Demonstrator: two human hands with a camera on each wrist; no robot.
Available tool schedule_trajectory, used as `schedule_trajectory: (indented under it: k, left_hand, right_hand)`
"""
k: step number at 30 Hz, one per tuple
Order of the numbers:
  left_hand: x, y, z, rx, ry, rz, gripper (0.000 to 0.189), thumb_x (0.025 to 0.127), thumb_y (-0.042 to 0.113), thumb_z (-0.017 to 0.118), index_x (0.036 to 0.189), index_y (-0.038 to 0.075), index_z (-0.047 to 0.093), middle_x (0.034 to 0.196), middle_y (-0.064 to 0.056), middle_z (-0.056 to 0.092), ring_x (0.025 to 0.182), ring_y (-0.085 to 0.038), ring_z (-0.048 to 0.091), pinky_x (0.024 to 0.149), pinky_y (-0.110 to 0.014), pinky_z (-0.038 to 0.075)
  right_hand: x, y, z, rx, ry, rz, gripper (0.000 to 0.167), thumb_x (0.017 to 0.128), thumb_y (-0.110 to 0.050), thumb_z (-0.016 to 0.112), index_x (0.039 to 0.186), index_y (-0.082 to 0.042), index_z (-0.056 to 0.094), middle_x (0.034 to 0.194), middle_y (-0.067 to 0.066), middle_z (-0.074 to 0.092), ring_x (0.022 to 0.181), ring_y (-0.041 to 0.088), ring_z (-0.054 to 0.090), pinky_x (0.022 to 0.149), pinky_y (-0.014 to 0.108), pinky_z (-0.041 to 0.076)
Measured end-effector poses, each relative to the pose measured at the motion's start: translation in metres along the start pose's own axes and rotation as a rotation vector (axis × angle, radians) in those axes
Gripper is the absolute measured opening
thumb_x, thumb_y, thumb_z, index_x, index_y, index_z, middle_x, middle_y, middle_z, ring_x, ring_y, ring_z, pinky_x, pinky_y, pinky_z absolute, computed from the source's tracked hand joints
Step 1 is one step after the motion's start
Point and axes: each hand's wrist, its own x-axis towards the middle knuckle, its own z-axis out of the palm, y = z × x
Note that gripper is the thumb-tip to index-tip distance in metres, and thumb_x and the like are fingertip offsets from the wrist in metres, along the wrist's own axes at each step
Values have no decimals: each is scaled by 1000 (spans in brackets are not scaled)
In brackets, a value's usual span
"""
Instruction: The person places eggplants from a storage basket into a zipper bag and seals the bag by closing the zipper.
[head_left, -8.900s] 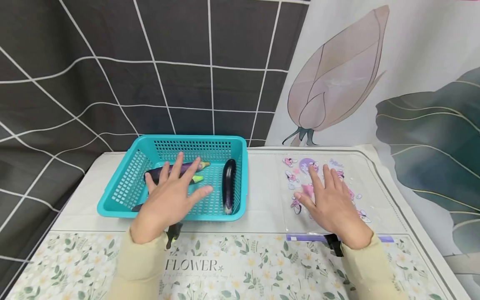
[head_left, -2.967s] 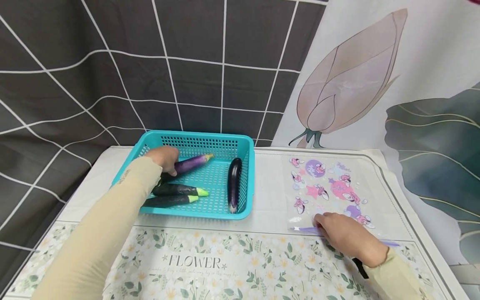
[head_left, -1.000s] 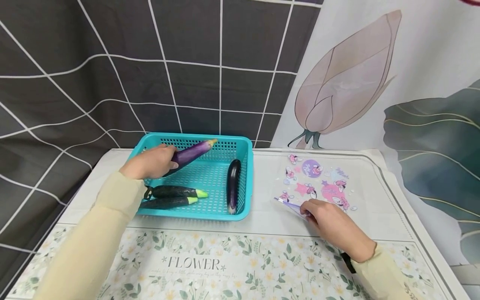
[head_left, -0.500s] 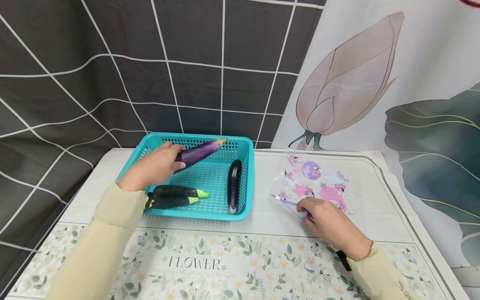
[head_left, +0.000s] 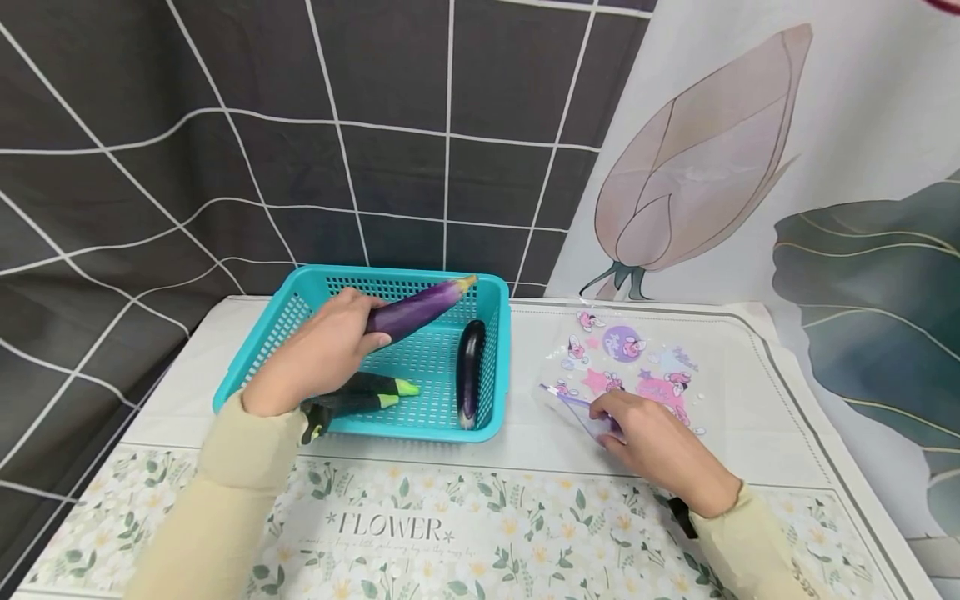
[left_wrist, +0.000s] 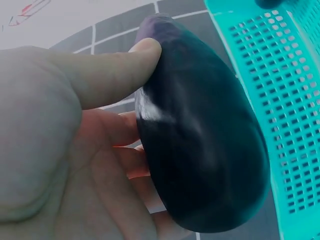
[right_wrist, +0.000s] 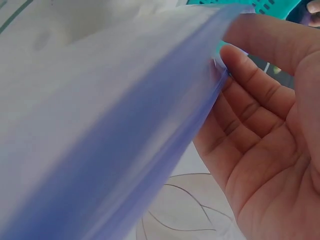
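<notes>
My left hand grips a purple eggplant above the teal basket, its pale stem end pointing up and right. In the left wrist view the thumb lies across the dark, shiny eggplant, with the fingers behind it. My right hand pinches the purple zip edge of a clear plastic zip bag printed with pink and purple cartoon figures. Seen from the right wrist, the bag's edge runs between thumb and fingers. Part of the bag is hidden behind the hand.
Inside the basket, a black eggplant lies along the right wall. Two dark vegetables with bright green ends lie at the front left, partly hidden by the left hand. A floral cloth covers the table's near part; a dark grid curtain hangs behind.
My left hand has lifted the purple eggplant from the basket floor and moved it rightward. My right hand, earlier spread over the flat bag, has pinched its zip edge and raised it, shifting left.
</notes>
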Motion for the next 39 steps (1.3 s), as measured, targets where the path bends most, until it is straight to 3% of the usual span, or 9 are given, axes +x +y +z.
schedule_trajectory:
  k: [8,20,31,39]
  left_hand:
    - [-9,14,5,-12,54,17,52,96,23,69,138,-3,51,121,-15,53,99,-30,53,79,-43,51]
    - [-19,32,15,-83,95,38,51,94,26,72,136,3,56,130,-10,53,105,-29,56,85,-46,54]
    - [-25,44,28,-156,209,53,51,85,31,81,130,11,65,124,-4,60,105,-25,58,81,-45,54]
    - [-26,49,36,-216,363,100,49,79,28,88,121,11,70,119,1,64,106,-22,60,84,-43,52]
  right_hand:
    - [1,-1,-1,4,15,5,27,76,-3,85,97,-9,69,91,0,68,75,9,60,65,30,53]
    - [3,-1,-1,4,45,-2,31,73,-5,87,97,-9,68,88,-1,67,73,10,58,63,29,52]
    - [5,-3,-2,23,37,14,35,72,-7,88,101,-9,68,91,0,67,74,11,59,66,31,52]
    - [5,-3,-2,6,54,14,37,71,-8,90,100,-10,68,92,0,68,74,10,59,65,31,52]
